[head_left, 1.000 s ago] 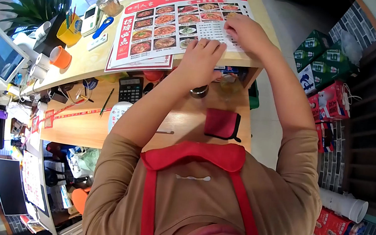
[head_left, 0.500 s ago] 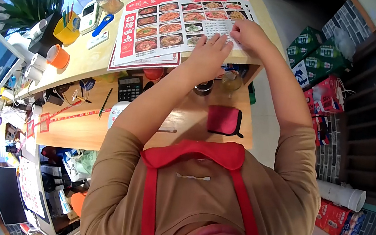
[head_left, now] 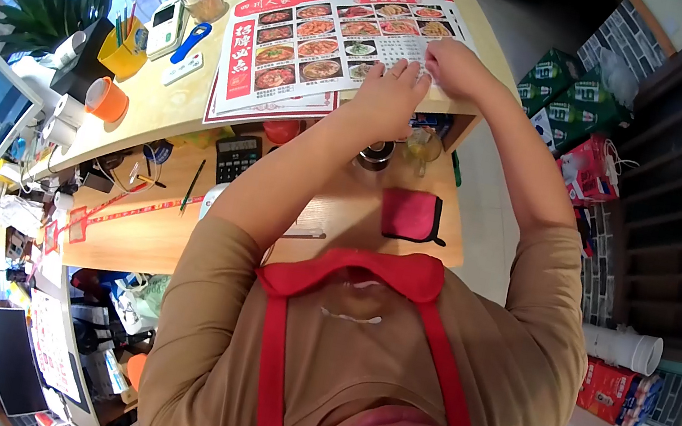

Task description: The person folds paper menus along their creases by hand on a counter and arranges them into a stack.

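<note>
- Seemingly midway: the top menu sheet [head_left: 325, 44] lies flat on the tabletop [head_left: 161, 106], edges out of line with the sheet beneath [head_left: 319, 106].
- Left hand [head_left: 387, 98] rests on it, grip released; right hand [head_left: 460, 70] curls near its edge, grip unclear.
- Yellow holder [head_left: 123, 60] contains pens [head_left: 121, 30]; orange cup [head_left: 108, 103], contents unclear.

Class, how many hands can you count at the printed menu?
2: the left hand lies across the near edge of the menu, the right hand at its near right corner. No others show.
</note>
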### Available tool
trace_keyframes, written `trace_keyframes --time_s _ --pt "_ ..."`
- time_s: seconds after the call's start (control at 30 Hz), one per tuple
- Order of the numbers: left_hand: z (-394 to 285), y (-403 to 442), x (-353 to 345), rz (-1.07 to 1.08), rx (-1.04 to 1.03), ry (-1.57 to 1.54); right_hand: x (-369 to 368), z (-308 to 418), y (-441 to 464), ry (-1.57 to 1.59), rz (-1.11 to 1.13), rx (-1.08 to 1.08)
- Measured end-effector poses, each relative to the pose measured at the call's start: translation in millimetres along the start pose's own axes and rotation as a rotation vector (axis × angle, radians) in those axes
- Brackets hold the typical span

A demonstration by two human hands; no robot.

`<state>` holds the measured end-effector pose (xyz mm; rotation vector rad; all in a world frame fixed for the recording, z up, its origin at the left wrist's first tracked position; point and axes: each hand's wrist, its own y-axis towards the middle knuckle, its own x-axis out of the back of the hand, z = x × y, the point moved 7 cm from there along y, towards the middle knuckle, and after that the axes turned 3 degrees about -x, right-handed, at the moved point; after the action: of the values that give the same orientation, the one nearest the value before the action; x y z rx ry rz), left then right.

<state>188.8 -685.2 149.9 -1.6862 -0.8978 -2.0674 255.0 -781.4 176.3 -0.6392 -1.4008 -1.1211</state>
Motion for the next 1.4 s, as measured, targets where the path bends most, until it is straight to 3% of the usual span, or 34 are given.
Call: trace_keyframes --time_s 0.1,0.2,0.3,0.4,0.5,0.6,0.7,0.87,1.0,1.2,1.3,1.4 --pt "-2.3 0.9 -1.2 0.012 0.003 -0.003 5.2 4.3 -0.1 -0.129 -0.148 0.118" --pt "-2.9 -0.8 1.4 0.021 -0.001 0.006 -3.0 -11.3 14.7 -0.178 -0.101 0.027" --pt "-1.3 1.5 -1.1 0.043 -0.002 0.019 -0.5 5.1 3.5 -0.025 -0.025 0.047" --pt "-2.1 2.4 0.4 0.051 0.005 0.019 4.8 -1.6 5.2 -0.045 -0.143 0.043" --pt "-2.7 0.5 -1.4 0.049 -0.005 0.019 -8.3 -19.6 20.8 -0.045 -0.125 0.017" --pt "1.9 3.3 -0.4 0.039 0.0 0.021 -0.9 7.3 5.0 -0.016 0.014 0.069" --pt "-3.7 1.0 -2.8 0.059 -0.01 0.008 1.3 -1.2 9.2 -0.139 -0.104 0.062" --pt "-2.1 1.6 -0.1 0.057 0.001 0.027 2.3 13.9 4.6 -0.133 0.032 0.037" --pt "-3.2 0.5 2.1 0.061 -0.001 0.028 0.7 0.3 7.3 -0.202 -0.114 0.057" --pt "0.7 3.5 -2.2 0.034 0.011 0.036 2.3 15.5 3.3 -0.174 0.01 0.065" --pt "-3.9 1.1 -1.6 0.053 0.004 0.024 1.2 1.1 10.0 -0.232 -0.108 0.07" --pt "-3.0 0.9 0.3 0.057 0.005 0.027 0.9 11.1 7.1 -0.234 -0.068 0.041"
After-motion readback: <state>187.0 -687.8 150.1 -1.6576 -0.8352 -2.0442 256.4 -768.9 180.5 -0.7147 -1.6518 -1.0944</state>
